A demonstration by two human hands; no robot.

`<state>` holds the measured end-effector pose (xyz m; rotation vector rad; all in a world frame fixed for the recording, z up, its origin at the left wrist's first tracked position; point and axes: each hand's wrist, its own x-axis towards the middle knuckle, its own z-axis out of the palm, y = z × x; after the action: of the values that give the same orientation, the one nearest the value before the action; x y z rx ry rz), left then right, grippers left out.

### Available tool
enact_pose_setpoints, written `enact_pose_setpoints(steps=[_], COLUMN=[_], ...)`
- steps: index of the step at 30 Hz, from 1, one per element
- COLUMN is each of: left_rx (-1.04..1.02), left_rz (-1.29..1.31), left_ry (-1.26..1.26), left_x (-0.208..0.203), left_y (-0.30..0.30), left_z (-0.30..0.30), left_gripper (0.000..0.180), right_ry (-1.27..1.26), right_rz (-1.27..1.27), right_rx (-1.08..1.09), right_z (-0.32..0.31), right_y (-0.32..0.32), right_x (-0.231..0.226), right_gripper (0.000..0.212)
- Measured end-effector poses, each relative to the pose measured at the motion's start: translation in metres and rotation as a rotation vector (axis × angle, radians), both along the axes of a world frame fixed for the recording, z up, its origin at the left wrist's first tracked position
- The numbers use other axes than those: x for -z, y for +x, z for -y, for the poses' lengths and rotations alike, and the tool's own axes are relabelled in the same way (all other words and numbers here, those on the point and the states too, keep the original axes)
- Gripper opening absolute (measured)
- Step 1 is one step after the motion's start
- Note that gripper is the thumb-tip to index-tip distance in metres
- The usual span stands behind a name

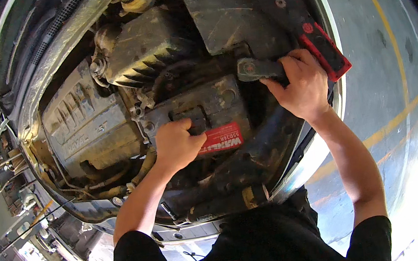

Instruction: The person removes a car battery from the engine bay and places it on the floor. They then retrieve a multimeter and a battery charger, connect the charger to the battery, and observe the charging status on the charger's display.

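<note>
A dirty dark car battery point(222, 106) with a red label point(222, 138) sits in the open engine bay. My left hand point(178, 144) is closed on the black carrying handle point(196, 115) on top of the battery. Farther right, my right hand point(303, 84) is closed round a dark grey, blunt-ended piece point(249, 69) with a round mark on its end, just beyond the battery's right corner. The kind of this piece is not clear. Next to my right knuckles, a red and black handheld device point(325, 51) rests along the bay's right edge.
A ribbed engine cover point(86, 115) lies left of the battery, with a dusty airbox point(146, 46) behind it. A black cover panel point(222, 14) is at the far side. Hoses and the front crossmember point(224, 203) run near me. Grey floor with yellow lines point(390, 126) lies right of the car.
</note>
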<state>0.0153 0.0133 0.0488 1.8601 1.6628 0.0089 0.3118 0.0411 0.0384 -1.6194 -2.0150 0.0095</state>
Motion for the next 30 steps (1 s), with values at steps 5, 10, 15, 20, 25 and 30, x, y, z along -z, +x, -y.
enact_pose_setpoints(steps=[5,10,15,20,25,30], left_rx=[-0.005,0.064,0.022,-0.177,-0.166,-0.252], left_rz=[0.071,0.019,0.023,0.091,0.178,0.095], left_ry=[0.012,-0.035,-0.051,-0.139,-0.031,-0.139], left_x=[-0.017,-0.036,-0.024,-0.015,-0.012,-0.059], left_y=[0.001,0.003,-0.006,0.002,0.004,-0.001], left_z=[-0.011,-0.013,-0.015,-0.027,-0.038,-0.024], left_gripper=[0.022,0.027,0.031,0.025,0.027,0.02], right_ry=[-0.046,0.012,-0.086,-0.036,-0.043,-0.004], right_rz=[-0.021,0.011,-0.014,0.007,0.009,0.031], right_rx=[0.004,0.004,0.048,0.041,0.047,0.019], right_z=[0.002,0.001,0.007,0.002,0.005,0.007], right_y=[-0.001,0.002,0.001,0.004,0.005,0.005], right_x=[-0.007,-0.005,-0.005,-0.003,0.0,0.003], right_gripper=[0.032,0.034,0.035,0.035,0.035,0.036])
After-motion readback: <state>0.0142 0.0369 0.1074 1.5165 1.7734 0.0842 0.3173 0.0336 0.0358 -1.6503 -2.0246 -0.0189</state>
